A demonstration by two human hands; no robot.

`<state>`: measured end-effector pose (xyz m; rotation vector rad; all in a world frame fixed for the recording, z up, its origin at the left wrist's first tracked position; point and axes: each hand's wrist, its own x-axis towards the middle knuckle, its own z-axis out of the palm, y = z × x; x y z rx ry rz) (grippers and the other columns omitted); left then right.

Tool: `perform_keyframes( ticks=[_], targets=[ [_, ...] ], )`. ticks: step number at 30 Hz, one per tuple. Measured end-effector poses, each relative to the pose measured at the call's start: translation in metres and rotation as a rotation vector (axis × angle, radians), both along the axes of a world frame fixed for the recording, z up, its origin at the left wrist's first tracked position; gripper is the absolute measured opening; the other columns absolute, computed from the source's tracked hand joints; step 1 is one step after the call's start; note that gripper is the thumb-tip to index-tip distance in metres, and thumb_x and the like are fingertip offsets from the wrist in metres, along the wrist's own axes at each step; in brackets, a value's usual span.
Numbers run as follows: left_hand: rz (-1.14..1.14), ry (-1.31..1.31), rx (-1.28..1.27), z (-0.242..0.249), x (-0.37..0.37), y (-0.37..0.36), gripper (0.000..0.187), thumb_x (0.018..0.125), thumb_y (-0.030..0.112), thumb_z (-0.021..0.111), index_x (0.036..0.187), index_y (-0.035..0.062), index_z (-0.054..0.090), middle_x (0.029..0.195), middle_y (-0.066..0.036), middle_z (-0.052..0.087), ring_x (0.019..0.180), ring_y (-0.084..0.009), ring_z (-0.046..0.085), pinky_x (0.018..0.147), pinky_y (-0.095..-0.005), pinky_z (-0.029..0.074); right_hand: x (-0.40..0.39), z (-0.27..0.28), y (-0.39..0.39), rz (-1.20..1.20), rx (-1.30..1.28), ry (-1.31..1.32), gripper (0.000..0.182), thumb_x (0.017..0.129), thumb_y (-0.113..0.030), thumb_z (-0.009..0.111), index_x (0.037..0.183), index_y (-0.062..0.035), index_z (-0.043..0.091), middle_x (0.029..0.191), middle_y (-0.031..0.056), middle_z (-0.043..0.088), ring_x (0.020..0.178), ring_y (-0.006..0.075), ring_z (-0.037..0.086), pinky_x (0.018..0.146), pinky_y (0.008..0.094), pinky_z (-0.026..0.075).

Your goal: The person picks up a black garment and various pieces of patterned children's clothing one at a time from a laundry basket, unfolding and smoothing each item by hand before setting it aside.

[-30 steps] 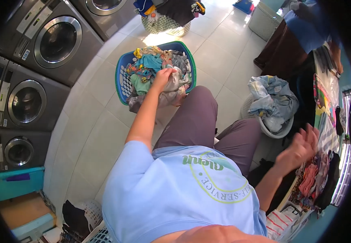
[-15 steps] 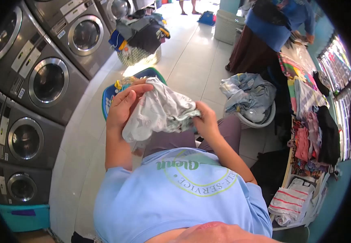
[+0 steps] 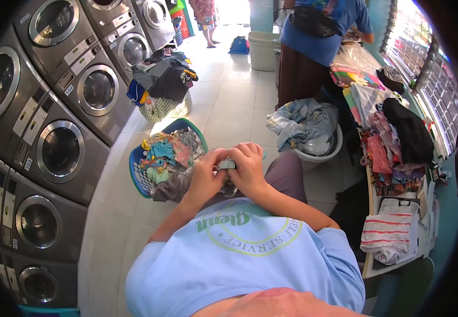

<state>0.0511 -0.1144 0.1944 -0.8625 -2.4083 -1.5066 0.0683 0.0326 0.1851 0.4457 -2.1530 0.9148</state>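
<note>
Clutching small garment, mostly hidden btwn left hand & right hand, both closed.

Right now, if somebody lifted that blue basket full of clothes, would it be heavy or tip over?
The blue basket is heaped with crumpled clothes, so probably bulky rather than very heavy. The heap rises above the rim, so loose floppy pieces might slide off. Its wide shape looks unlikely to tip.

Basket: blue with green rim, holding multicoloured clothes. Washing machines: grey metal. Shirt: light blue with a green round logo. Trousers: grey-purple. Second basket: white, with pale blue laundry. Folded cloth: white with red stripes. Floor: white tiles.
</note>
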Motion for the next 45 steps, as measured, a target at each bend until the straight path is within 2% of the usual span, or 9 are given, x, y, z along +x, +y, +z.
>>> perform_keyframes(
  ticks=[7, 12, 15, 18, 23, 26, 31, 38, 45],
  targets=[
    [-0.279, -0.607, 0.369, 0.021, -0.011, -0.016, 0.013, 0.088, 0.007, 0.056, 0.094, -0.002, 0.064, 0.079, -0.002, 0.063, 0.066, -0.0041, 0.054, 0.059, -0.0176, 0.042, -0.024, 0.003, 0.045, -0.137, 0.025, -0.194, 0.033, 0.06, -0.012, 0.071, 0.091, -0.0097, 0.061, 0.089, 0.01, 0.057, 0.084, 0.0314, 0.056, 0.075, 0.0424, 0.041],
    [-0.658, -0.758, 0.259, 0.037, -0.003, -0.027, 0.064, 0.089, 0.053, 0.051, 0.108, -0.0075, 0.058, 0.096, -0.005, 0.063, 0.089, -0.0088, 0.056, 0.079, -0.0234, 0.045, -0.034, -0.005, 0.063, 0.045, 0.228, -0.854, 0.027, 0.081, -0.032, 0.062, 0.08, -0.005, 0.06, 0.062, 0.0112, 0.058, 0.052, 0.03, 0.057, 0.055, 0.0405, 0.047],
    [-1.028, -0.928, 0.199, 0.022, -0.013, -0.033, 0.108, 0.064, 0.071, 0.066, 0.133, -0.0081, 0.037, 0.12, -0.005, 0.054, 0.108, -0.0086, 0.049, 0.091, -0.0249, 0.041, -0.017, 0.01, 0.06, 0.719, -0.709, -1.435, 0.036, 0.094, -0.036, 0.047, 0.085, -0.0043, 0.061, 0.057, 0.0069, 0.057, 0.048, 0.0215, 0.058, 0.05, 0.0354, 0.048],
    [-1.011, -0.715, 0.1, 0.034, -0.012, -0.028, 0.11, 0.059, 0.057, 0.081, 0.135, -0.007, 0.033, 0.124, -0.007, 0.051, 0.113, -0.0095, 0.045, 0.095, -0.0263, 0.039, -0.013, 0.007, 0.045, 0.902, -1.184, -1.333, 0.043, 0.1, -0.037, 0.033, 0.091, -0.0045, 0.061, 0.058, 0.0039, 0.057, 0.051, 0.0144, 0.059, 0.051, 0.0308, 0.051],
    [-0.701, -0.527, -0.002, 0.028, -0.015, -0.013, 0.081, 0.068, 0.049, 0.079, 0.123, -0.0011, 0.046, 0.106, -0.004, 0.054, 0.092, -0.009, 0.051, 0.078, -0.0252, 0.045, -0.013, -0.005, 0.035, 0.901, -1.564, -1.051, 0.043, 0.101, -0.038, 0.029, 0.114, -0.0065, 0.055, 0.123, 0.0109, 0.056, 0.11, 0.023, 0.055, 0.09, 0.0404, 0.045],
    [-0.504, -0.591, 0.143, 0.032, -0.014, 0.004, 0.07, 0.075, 0.052, 0.07, 0.115, -0.0021, 0.052, 0.102, -0.001, 0.05, 0.097, -0.0064, 0.045, 0.079, -0.0227, 0.039, -0.05, -0.087, 0.041, 0.766, -1.143, -0.661, 0.045, 0.098, -0.043, 0.034, 0.12, -0.007, 0.05, 0.123, 0.0087, 0.054, 0.11, 0.0232, 0.054, 0.092, 0.0392, 0.044],
    [-0.297, -0.065, 0.307, 0.033, 0.006, 0.047, 0.028, 0.081, -0.001, 0.067, 0.108, -0.0034, 0.061, 0.108, -0.007, 0.057, 0.098, -0.0089, 0.052, 0.085, -0.0233, 0.043, -0.022, -0.037, 0.04, 0.471, -1.199, -0.641, 0.055, 0.092, -0.051, 0.045, 0.122, -0.0049, 0.048, 0.119, 0.0054, 0.053, 0.107, 0.0203, 0.053, 0.092, 0.0336, 0.042],
    [-0.475, -0.714, 0.426, 0.031, 0.015, 0.058, 0.027, 0.087, 0.01, 0.065, 0.109, -0.004, 0.056, 0.09, -0.001, 0.063, 0.075, -0.0047, 0.056, 0.065, -0.0184, 0.046, -0.027, -0.051, 0.094, -0.084, -0.117, -0.392, 0.043, 0.092, -0.034, 0.043, 0.124, -0.0049, 0.05, 0.128, 0.0185, 0.049, 0.122, 0.0328, 0.044, 0.104, 0.0384, 0.032],
    [-0.751, -0.505, -0.216, 0.022, 0.016, 0.052, 0.02, 0.089, 0.016, 0.064, 0.093, -0.0035, 0.064, 0.069, 0.003, 0.055, 0.065, -0.0006, 0.041, 0.055, -0.021, 0.036, -0.051, -0.036, 0.123, -0.436, 0.269, -0.141, 0.063, 0.089, -0.032, 0.05, 0.142, -0.0047, 0.03, 0.146, 0.0171, 0.03, 0.138, 0.0297, 0.023, 0.114, 0.0371, 0.02]
  ],
)
